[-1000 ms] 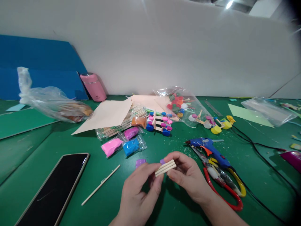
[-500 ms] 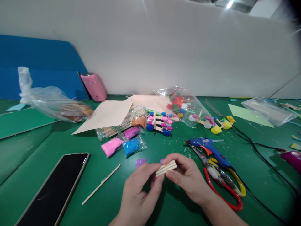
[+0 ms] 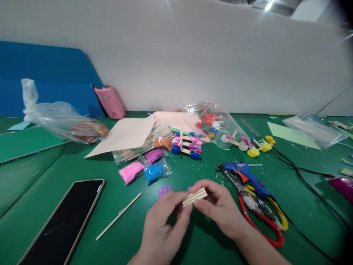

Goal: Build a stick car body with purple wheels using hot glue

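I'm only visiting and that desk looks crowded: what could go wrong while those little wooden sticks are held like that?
1. The wooden sticks are pinched only by fingertips of the left hand and right hand; they might slip apart or drop.
2. The blue glue gun and red-handled scissors lie close to the right hand; a careless reach could bring a burn, if it is hot, or a nick.

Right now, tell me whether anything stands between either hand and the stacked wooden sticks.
Nothing visible does. The left hand and right hand both pinch the stacked wooden sticks, one at each end, above the green mat. A purple cap lies behind them.
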`<act>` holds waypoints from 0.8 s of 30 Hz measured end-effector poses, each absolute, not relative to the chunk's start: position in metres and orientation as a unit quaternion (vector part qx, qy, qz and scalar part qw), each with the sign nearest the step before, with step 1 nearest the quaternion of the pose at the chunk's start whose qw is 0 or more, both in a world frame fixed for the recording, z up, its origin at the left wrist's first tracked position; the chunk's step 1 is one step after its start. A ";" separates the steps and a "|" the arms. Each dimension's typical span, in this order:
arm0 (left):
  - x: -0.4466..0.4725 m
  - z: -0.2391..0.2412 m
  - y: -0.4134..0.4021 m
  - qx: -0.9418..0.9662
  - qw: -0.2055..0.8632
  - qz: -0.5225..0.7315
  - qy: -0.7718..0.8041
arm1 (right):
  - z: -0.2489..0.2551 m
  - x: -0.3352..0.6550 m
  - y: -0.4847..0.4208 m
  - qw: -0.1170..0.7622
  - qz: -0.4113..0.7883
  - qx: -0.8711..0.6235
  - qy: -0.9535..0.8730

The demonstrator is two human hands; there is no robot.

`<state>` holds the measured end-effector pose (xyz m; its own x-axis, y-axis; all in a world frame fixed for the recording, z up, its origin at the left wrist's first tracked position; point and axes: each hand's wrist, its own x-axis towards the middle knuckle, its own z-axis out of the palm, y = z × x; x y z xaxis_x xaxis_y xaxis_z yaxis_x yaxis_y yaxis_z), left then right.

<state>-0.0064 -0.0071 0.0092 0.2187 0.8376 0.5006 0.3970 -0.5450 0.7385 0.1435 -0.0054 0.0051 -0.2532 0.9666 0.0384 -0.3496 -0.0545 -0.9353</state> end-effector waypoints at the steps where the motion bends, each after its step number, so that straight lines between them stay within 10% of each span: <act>1: -0.007 0.009 -0.007 0.743 0.236 0.469 0.415 | 0.005 0.144 -0.005 0.511 0.644 -0.336 -0.460; 24: -0.006 0.010 -0.008 0.687 0.309 0.478 0.452 | -0.003 0.151 -0.004 0.522 0.610 -0.378 -0.461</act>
